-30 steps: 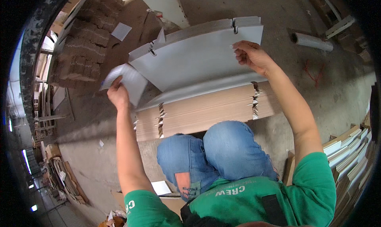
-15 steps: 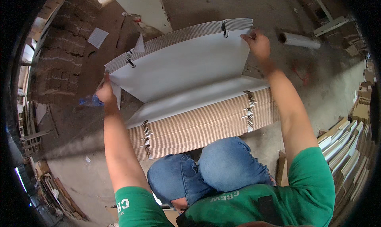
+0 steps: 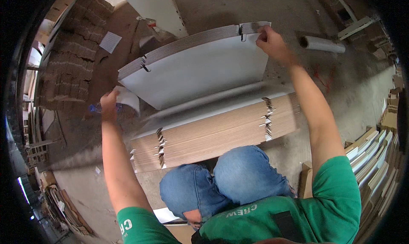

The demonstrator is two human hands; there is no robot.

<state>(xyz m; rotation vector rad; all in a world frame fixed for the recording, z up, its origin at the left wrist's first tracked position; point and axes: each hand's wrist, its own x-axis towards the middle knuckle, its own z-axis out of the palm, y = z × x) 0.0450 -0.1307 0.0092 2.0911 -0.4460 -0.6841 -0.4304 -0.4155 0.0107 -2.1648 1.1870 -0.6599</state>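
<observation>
An upper stack of cardboard sheets (image 3: 200, 63) leans away from me, white face toward me, with hook-shaped slots along its layered top edge. My right hand (image 3: 272, 43) is closed on its far right corner, fingertips at the edge. My left hand (image 3: 109, 100) pinches a curved white piece of cardboard (image 3: 129, 100), held just left of the leaning stack and apart from its corner. Between that stack and my knees lies a lower stack of cardboard sheets (image 3: 213, 131), brown layered edges toward me, cut by two columns of slots with ragged white bits.
A clear plastic roll (image 3: 324, 44) lies on the floor at the far right. Brown corrugated stacks (image 3: 70, 56) stand at the left, near a printed paper sheet (image 3: 110, 42). A blue-tinted bottle (image 3: 96, 108) is beside my left hand. More boards (image 3: 368, 154) stand at the right.
My left hand has moved left and slightly down from the upper stack's corner, drawing the white piece with it. My right hand has shifted slightly, staying at the right corner.
</observation>
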